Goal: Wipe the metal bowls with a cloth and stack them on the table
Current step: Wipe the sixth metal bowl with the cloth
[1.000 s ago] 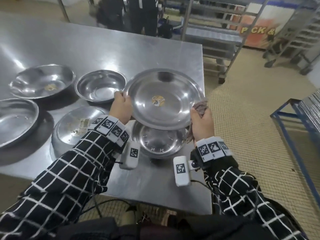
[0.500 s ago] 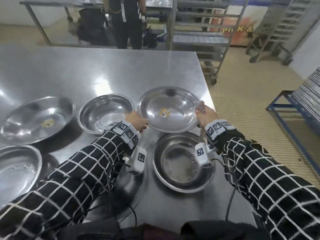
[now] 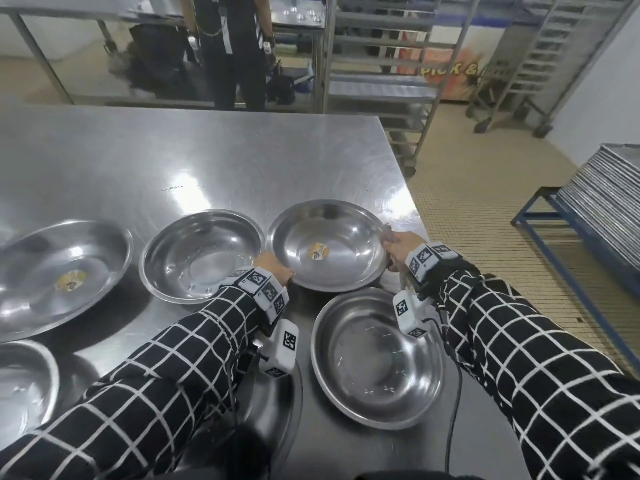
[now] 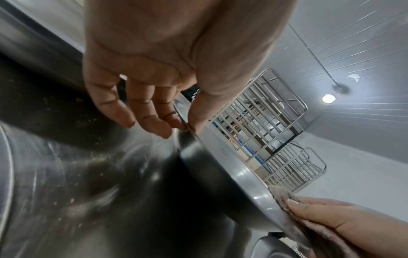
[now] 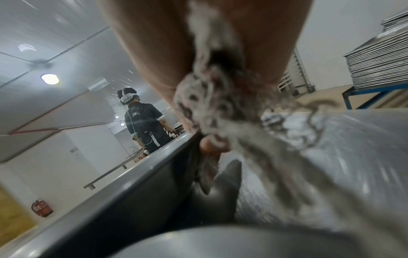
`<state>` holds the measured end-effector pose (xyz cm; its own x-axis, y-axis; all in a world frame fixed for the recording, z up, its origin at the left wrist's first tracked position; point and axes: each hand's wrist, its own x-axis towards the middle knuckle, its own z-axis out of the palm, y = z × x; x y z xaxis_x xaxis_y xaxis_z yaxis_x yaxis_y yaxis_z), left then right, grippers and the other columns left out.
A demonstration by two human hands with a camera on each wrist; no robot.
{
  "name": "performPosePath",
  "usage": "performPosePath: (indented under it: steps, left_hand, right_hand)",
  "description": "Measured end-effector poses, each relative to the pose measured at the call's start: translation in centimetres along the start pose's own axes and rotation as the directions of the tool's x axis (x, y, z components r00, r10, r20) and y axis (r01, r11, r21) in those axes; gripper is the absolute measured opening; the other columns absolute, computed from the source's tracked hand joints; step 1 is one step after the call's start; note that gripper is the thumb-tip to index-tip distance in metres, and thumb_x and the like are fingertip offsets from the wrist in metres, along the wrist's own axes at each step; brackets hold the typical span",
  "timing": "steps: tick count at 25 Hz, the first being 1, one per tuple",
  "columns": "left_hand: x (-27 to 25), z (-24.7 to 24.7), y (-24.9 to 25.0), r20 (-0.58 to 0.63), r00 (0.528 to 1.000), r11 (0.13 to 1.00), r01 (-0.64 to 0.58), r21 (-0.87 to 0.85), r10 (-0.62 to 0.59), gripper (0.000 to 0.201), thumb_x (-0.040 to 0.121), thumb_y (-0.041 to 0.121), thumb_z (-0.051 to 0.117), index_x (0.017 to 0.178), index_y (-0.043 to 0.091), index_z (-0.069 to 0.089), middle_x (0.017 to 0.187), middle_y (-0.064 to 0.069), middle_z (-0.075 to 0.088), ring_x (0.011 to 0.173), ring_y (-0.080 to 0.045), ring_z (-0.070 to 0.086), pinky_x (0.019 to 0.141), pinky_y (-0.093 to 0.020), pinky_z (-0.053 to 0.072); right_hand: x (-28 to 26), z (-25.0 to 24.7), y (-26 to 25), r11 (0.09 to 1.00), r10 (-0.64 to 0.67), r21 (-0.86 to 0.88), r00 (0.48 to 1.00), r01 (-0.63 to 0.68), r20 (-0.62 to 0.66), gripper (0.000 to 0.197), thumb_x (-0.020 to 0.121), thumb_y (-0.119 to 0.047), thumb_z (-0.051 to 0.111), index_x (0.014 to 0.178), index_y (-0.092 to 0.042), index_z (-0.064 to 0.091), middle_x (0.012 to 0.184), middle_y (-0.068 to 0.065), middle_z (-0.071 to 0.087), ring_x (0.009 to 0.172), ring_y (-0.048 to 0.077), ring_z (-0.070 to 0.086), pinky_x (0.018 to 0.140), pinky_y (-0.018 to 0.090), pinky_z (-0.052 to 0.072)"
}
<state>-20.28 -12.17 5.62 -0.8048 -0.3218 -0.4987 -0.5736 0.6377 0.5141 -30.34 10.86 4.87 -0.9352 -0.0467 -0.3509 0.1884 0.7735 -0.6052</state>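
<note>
A metal bowl point(image 3: 332, 233) with a sticker in its middle sits level and low over the table point(image 3: 242, 161), near the right edge. My left hand point(image 3: 277, 269) pinches its left rim, thumb above and fingers below point(image 4: 154, 125). Across the bowl my right hand point(image 3: 396, 244) grips a grey cloth point(image 3: 387, 234) against the right rim. In the right wrist view the frayed cloth point(image 5: 220, 104) bunches in the palm beside the bowl's rim point(image 5: 132, 174). A second bowl point(image 3: 375, 358) stands just nearer me.
Three more bowls lie to the left: one point(image 3: 201, 254) beside the held bowl, a large one point(image 3: 59, 271) and one at the near left edge point(image 3: 24, 386). An overturned bowl point(image 3: 280, 410) sits under my left forearm. A person point(image 3: 232, 46) stands beyond the table.
The stickered bowl went from tilted up above the near bowl to level and low over the table farther away. Both hands kept their hold on its rim.
</note>
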Motion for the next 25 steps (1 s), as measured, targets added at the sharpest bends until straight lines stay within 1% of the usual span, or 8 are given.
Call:
performPosePath:
  steps: [3, 6, 9, 11, 12, 15, 19, 25]
  left_hand:
    - [-0.4, -0.3, 0.4, 0.035, 0.999, 0.999, -0.016, 0.045, 0.014, 0.022, 0.093, 0.023, 0.058, 0.096, 0.001, 0.056, 0.088, -0.008, 0.058, 0.081, -0.019, 0.060, 0.065, -0.021, 0.047]
    - [-1.0, -0.4, 0.3, 0.024, 0.999, 0.996, -0.047, 0.073, 0.046, 0.037, 0.096, 0.025, 0.053, 0.118, -0.004, 0.051, 0.093, -0.009, 0.060, 0.097, -0.022, 0.058, 0.089, -0.027, 0.044]
    - [-2.3, -0.7, 0.2, -0.020, 0.997, 0.997, -0.072, 0.036, 0.073, 0.024, 0.097, 0.023, 0.050, 0.083, 0.006, 0.042, 0.072, 0.002, 0.043, 0.070, -0.012, 0.047, 0.071, -0.023, 0.043]
    - [-3.9, -1.4, -0.4, -0.085, 0.993, 0.996, -0.079, -0.028, 0.076, 0.026, 0.095, 0.026, 0.054, 0.115, 0.010, 0.050, 0.084, 0.000, 0.053, 0.070, -0.012, 0.050, 0.060, -0.017, 0.040]
    - [-4.9, -1.7, -0.8, -0.126, 0.988, 0.995, -0.094, -0.039, 0.088, 0.027, 0.095, 0.028, 0.055, 0.115, 0.010, 0.052, 0.100, -0.004, 0.058, 0.082, -0.017, 0.057, 0.066, -0.019, 0.044]
    - [-7.7, -2.7, -3.2, -0.235, 0.970, 0.995, -0.083, -0.053, 0.069, 0.058, 0.094, 0.035, 0.053, 0.144, 0.015, 0.029, 0.131, -0.010, 0.054, 0.113, -0.027, 0.056, 0.093, -0.036, 0.044]
    - [-12.2, -4.0, -8.6, -0.378, 0.924, 0.997, 0.042, -0.064, -0.063, 0.054, 0.094, 0.038, 0.049, 0.143, 0.020, 0.034, 0.132, -0.012, 0.053, 0.119, -0.030, 0.051, 0.099, -0.038, 0.041]
    - [-17.2, -1.7, -16.7, -0.405, 0.826, 0.919, 0.333, -0.210, -0.392, 0.053, 0.095, 0.038, 0.042, 0.143, 0.015, 0.034, 0.143, -0.021, 0.035, 0.129, -0.039, 0.037, 0.108, -0.047, 0.032]
  right_hand:
    - [-0.2, 0.1, 0.2, 1.000, 0.017, 0.001, 1.000, -0.017, -0.013, 0.028, 0.097, -0.026, 0.048, 0.070, -0.032, 0.043, 0.075, -0.005, 0.052, 0.076, 0.019, 0.059, 0.080, 0.037, 0.056]
    - [-1.6, -0.5, -0.7, 0.999, 0.010, 0.043, 0.995, -0.006, -0.102, 0.034, 0.098, -0.025, 0.044, 0.067, -0.035, 0.032, 0.070, -0.011, 0.039, 0.062, 0.004, 0.043, 0.064, 0.016, 0.042]
    - [-4.0, -1.1, -1.7, 0.987, -0.020, 0.149, 0.977, 0.053, -0.212, 0.034, 0.098, -0.019, 0.039, 0.064, -0.023, 0.037, 0.063, -0.005, 0.037, 0.047, 0.001, 0.036, 0.043, 0.010, 0.028]
    - [-6.0, -1.0, -2.3, 0.975, -0.109, 0.159, 0.962, 0.153, -0.252, 0.030, 0.100, -0.024, 0.038, 0.078, -0.010, 0.053, 0.070, 0.004, 0.054, 0.059, 0.012, 0.053, 0.050, 0.015, 0.038]
    - [-6.9, -0.8, -2.8, 0.962, -0.173, 0.166, 0.956, 0.215, -0.238, 0.028, 0.100, -0.026, 0.039, 0.088, -0.011, 0.059, 0.078, 0.004, 0.061, 0.069, 0.015, 0.058, 0.055, 0.017, 0.039]
    - [-10.6, 0.3, -4.4, 0.893, -0.356, 0.232, 0.920, 0.386, -0.164, 0.021, 0.101, -0.025, 0.042, 0.105, -0.016, 0.061, 0.092, 0.002, 0.067, 0.077, 0.010, 0.064, 0.061, 0.014, 0.038]
    - [-14.5, 3.9, -6.4, 0.842, -0.511, 0.234, 0.858, 0.487, 0.053, 0.022, 0.100, -0.027, 0.042, 0.106, -0.018, 0.061, 0.090, 0.002, 0.067, 0.057, 0.004, 0.049, 0.061, 0.026, 0.043]
    - [-18.5, 10.6, -8.6, 0.797, -0.584, 0.083, 0.727, 0.599, 0.361, 0.033, 0.101, -0.022, 0.039, 0.129, -0.016, 0.055, 0.118, 0.006, 0.063, 0.106, 0.022, 0.058, 0.096, 0.034, 0.043]
